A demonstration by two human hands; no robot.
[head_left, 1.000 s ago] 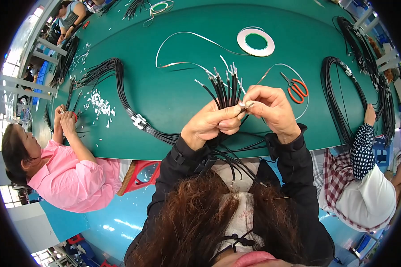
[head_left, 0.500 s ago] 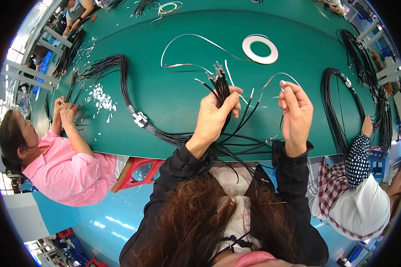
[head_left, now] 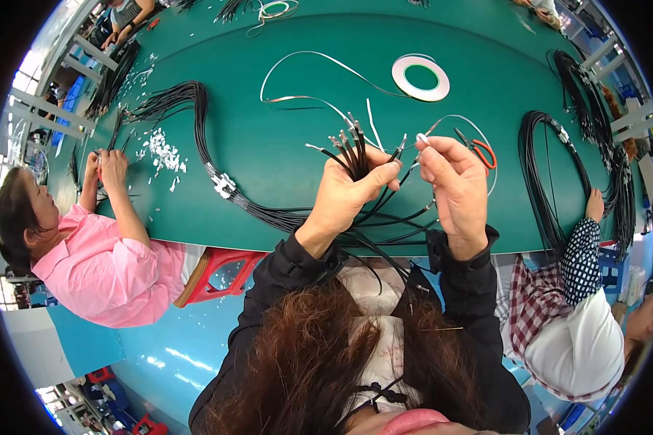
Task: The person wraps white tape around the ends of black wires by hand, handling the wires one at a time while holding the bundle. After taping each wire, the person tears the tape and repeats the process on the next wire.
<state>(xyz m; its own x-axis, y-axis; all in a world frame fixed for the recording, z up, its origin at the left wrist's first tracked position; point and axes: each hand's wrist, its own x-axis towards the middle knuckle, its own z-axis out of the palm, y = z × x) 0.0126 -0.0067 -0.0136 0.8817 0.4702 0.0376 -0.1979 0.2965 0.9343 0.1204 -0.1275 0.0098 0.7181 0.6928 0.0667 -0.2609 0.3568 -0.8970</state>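
Black cables with bare silver ends [head_left: 355,154] fan upward from my left hand [head_left: 348,194], whose fingers are closed around them. More of their length runs down over the table's near edge. My right hand [head_left: 457,190] is closed in a pinch on the end of a thin tape strip [head_left: 451,117], close beside one cable tip. Behind the right hand, cutters with red-orange handles [head_left: 485,154] show on the table, partly hidden. A white tape roll [head_left: 398,76] lies farther off, its unwound strip looping left across the green tabletop.
A long black cable bundle [head_left: 202,130] with white connectors [head_left: 223,185] curves along the left. White scraps [head_left: 164,154] lie beyond it. Coiled cables [head_left: 530,167] rest at the right. A person in pink [head_left: 116,264] works at left; another in a checked apron [head_left: 551,304] sits at right.
My right hand has moved left, bringing the tape end near the cable tips. The cable ends in my left hand have spread apart. The cutters have come into view behind the right hand.
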